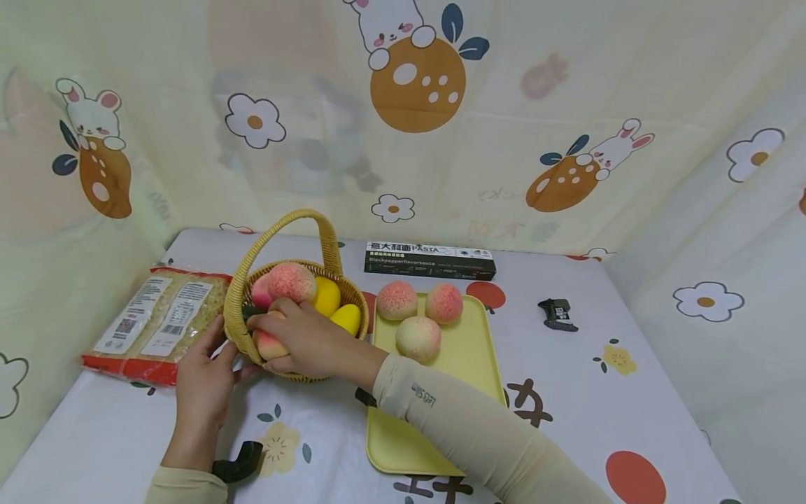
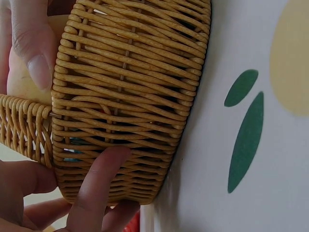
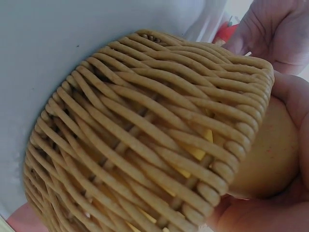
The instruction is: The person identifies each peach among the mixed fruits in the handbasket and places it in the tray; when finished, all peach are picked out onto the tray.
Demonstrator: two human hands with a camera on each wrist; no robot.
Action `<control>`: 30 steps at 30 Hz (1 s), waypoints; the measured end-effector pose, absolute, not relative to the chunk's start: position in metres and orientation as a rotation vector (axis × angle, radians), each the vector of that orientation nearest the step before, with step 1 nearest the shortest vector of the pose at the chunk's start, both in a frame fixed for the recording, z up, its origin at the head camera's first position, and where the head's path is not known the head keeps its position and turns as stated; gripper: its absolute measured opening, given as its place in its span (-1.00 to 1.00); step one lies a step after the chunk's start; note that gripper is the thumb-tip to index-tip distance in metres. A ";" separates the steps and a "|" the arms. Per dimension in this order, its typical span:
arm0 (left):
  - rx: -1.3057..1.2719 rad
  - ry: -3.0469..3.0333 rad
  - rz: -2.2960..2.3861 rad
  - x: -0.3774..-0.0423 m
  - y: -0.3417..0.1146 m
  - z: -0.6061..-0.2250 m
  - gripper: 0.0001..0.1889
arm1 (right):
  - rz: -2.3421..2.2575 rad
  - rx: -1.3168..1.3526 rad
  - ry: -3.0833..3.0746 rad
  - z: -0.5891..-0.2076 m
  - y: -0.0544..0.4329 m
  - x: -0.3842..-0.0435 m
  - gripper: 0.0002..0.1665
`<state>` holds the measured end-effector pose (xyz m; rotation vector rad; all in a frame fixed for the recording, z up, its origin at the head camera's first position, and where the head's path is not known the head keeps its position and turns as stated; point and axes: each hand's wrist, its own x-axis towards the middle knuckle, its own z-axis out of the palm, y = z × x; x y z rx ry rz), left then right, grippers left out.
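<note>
A wicker basket (image 1: 308,378) with a tall arched handle stands on the left of the table. My right hand (image 1: 315,339) reaches over its front rim and grips a peach (image 1: 269,346); the right wrist view shows this peach (image 3: 268,150) between the fingers at the rim. My left hand (image 1: 204,381) holds the basket's left side, one digit lying along the woven wall (image 2: 125,96) near the handle's base. In the basket are pink-red peaches (image 1: 292,282), smooth yellow fruits (image 1: 327,297) and something dark green (image 1: 252,311), mostly hidden by the right hand.
Three peaches (image 1: 418,339) sit on the upper part of a yellow tray (image 1: 403,441), which my right forearm crosses. Behind it lies a black pasta box (image 1: 430,262). A clear, red-edged food bag (image 1: 160,322) is left of the basket. A small black packet (image 1: 557,315) lies right.
</note>
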<state>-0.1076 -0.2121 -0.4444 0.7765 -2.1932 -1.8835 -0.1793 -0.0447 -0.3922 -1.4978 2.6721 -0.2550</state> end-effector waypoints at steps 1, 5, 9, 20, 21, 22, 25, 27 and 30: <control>0.780 -2.192 -1.885 -0.108 -0.212 -0.444 -0.39 | -0.253 -1.500 2.675 -0.392 -0.045 -0.179 -0.26; 0.775 -2.194 -1.887 -0.108 -0.212 -0.444 -0.38 | -0.247 -1.513 2.691 -0.393 -0.044 -0.179 -0.27; 0.779 -2.192 -1.888 -0.107 -0.212 -0.445 -0.38 | -0.248 -1.519 2.707 -0.394 -0.044 -0.178 -0.27; 0.785 -2.184 -1.913 -0.108 -0.214 -0.447 -0.37 | -0.385 -1.456 2.627 -0.393 -0.039 -0.181 -0.25; 0.788 -2.188 -1.909 -0.107 -0.214 -0.447 -0.38 | -0.406 -1.454 2.623 -0.392 -0.038 -0.181 -0.25; 0.790 -2.191 -1.906 -0.107 -0.214 -0.447 -0.38 | -0.431 -1.453 2.619 -0.391 -0.037 -0.181 -0.26; 0.783 -2.197 -1.905 -0.107 -0.213 -0.446 -0.38 | -0.494 -1.456 2.612 -0.386 -0.034 -0.180 -0.25; 0.787 -2.199 -1.907 -0.107 -0.213 -0.445 -0.38 | -0.529 -1.458 2.603 -0.382 -0.032 -0.179 -0.25; 0.800 -2.199 -1.909 -0.107 -0.213 -0.445 -0.38 | -0.585 -1.433 2.571 -0.376 -0.028 -0.176 -0.23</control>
